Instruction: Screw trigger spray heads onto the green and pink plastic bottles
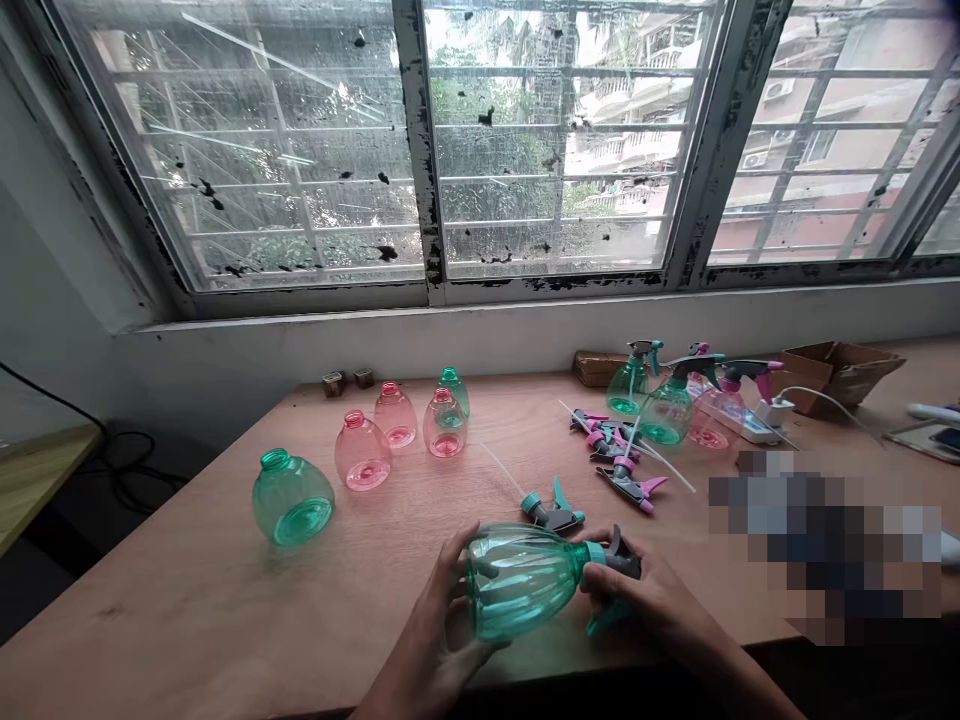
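A green translucent spray bottle [521, 585] lies tilted on its side in the air above the table's front edge, its neck toward the right. My left hand [442, 620] is wrapped round the bottle's base. At the neck, the fingers of my right hand [637, 590] close on the grey and teal spray head [616, 556], which sits on the bottle. Just behind the bottle rests a loose grey and teal spray head [553, 512] with a thin tube. Several grey and pink spray heads [630, 485] lie farther right.
Bottles without spray heads stand at left, among them a green one [292, 500] and a pink one [363, 452]. Back right are fitted spray bottles [666, 412], a power strip [750, 425] and an open cardboard box [832, 375]. A blurred patch [832, 550] covers the right side.
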A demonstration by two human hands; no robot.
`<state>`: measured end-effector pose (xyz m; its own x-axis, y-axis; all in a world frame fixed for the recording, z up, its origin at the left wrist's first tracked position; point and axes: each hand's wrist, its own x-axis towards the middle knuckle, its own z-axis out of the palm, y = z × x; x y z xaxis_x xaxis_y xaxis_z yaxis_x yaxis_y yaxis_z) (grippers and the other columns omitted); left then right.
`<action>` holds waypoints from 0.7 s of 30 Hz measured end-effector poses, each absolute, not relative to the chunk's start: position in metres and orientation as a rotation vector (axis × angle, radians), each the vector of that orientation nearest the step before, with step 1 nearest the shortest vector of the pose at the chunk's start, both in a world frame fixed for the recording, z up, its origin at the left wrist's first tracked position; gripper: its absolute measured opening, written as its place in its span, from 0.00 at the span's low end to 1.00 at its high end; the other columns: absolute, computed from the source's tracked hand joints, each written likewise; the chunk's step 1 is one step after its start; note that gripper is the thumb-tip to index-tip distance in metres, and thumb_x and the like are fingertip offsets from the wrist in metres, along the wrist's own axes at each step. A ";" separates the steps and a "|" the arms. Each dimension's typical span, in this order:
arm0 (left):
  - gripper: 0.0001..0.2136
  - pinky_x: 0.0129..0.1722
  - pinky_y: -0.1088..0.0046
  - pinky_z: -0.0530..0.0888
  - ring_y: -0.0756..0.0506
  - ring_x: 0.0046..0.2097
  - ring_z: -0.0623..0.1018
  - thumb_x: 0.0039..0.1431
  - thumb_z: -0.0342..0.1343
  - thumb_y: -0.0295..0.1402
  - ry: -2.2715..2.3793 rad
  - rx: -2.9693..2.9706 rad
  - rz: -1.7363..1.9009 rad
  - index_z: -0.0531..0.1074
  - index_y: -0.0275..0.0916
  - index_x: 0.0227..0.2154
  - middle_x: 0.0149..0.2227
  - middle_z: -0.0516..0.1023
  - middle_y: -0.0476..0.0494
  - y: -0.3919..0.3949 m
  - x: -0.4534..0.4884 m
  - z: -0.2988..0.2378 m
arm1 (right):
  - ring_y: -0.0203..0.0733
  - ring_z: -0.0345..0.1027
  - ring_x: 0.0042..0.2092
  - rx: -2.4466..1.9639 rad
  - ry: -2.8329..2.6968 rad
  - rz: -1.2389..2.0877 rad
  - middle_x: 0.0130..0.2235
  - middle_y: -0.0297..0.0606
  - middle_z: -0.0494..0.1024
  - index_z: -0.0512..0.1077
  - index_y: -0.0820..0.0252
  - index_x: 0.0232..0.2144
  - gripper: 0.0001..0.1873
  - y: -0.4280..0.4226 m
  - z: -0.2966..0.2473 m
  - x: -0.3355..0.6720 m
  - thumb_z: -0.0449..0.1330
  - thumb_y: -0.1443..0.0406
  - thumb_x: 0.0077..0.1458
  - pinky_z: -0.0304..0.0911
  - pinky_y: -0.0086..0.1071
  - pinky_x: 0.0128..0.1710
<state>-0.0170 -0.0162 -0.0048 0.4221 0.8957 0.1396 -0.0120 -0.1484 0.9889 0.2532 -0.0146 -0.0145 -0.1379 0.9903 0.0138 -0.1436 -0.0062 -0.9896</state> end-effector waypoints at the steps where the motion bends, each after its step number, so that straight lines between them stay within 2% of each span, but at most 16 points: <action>1: 0.42 0.57 0.57 0.74 0.34 0.60 0.73 0.54 0.69 0.30 0.819 1.509 0.963 0.51 0.56 0.65 0.64 0.62 0.39 -0.017 -0.017 -0.004 | 0.38 0.69 0.26 -1.029 -1.203 1.374 0.24 0.32 0.76 0.73 0.63 0.41 0.24 -0.015 -0.015 0.253 0.71 0.53 0.49 0.65 0.30 0.28; 5: 0.51 0.63 0.57 0.67 0.33 0.65 0.65 0.48 0.74 0.32 0.832 1.540 0.943 0.45 0.57 0.67 0.68 0.57 0.41 -0.019 -0.020 -0.001 | 0.38 0.69 0.26 -1.022 -1.218 1.381 0.24 0.31 0.76 0.73 0.62 0.42 0.24 -0.016 -0.016 0.254 0.72 0.53 0.49 0.64 0.29 0.27; 9: 0.45 0.66 0.56 0.62 0.33 0.68 0.60 0.56 0.68 0.36 0.835 1.601 0.919 0.45 0.54 0.69 0.71 0.52 0.42 -0.018 -0.020 0.002 | 0.38 0.69 0.26 -1.012 -1.227 1.398 0.24 0.31 0.76 0.73 0.62 0.42 0.24 -0.015 -0.018 0.256 0.72 0.53 0.49 0.65 0.29 0.27; 14: 0.45 0.69 0.57 0.56 0.37 0.70 0.55 0.59 0.64 0.32 0.926 1.727 0.878 0.40 0.59 0.69 0.71 0.53 0.49 -0.019 -0.018 0.005 | 0.38 0.69 0.26 -0.993 -1.194 1.404 0.24 0.31 0.76 0.73 0.62 0.42 0.24 -0.013 -0.020 0.257 0.72 0.54 0.49 0.66 0.30 0.27; 17: 0.49 0.70 0.55 0.51 0.36 0.71 0.52 0.57 0.67 0.34 0.970 1.775 0.845 0.37 0.55 0.70 0.72 0.51 0.47 -0.019 -0.021 0.005 | 0.38 0.69 0.27 -0.995 -1.219 1.400 0.25 0.31 0.76 0.73 0.62 0.42 0.24 -0.013 -0.021 0.257 0.72 0.54 0.49 0.67 0.30 0.28; 21: 0.42 0.70 0.53 0.51 0.35 0.71 0.53 0.61 0.63 0.40 0.976 1.785 0.847 0.42 0.49 0.70 0.72 0.51 0.42 -0.018 -0.025 0.004 | 0.37 0.68 0.27 -1.001 -1.224 1.391 0.25 0.30 0.76 0.73 0.61 0.42 0.23 -0.015 -0.019 0.257 0.72 0.54 0.49 0.65 0.28 0.27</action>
<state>-0.0245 -0.0184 0.0036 0.4523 0.8810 0.1386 0.2612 -0.2795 0.9239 0.2570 -0.0149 -0.0187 -0.1690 0.9853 0.0256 -0.1507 -0.0001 -0.9886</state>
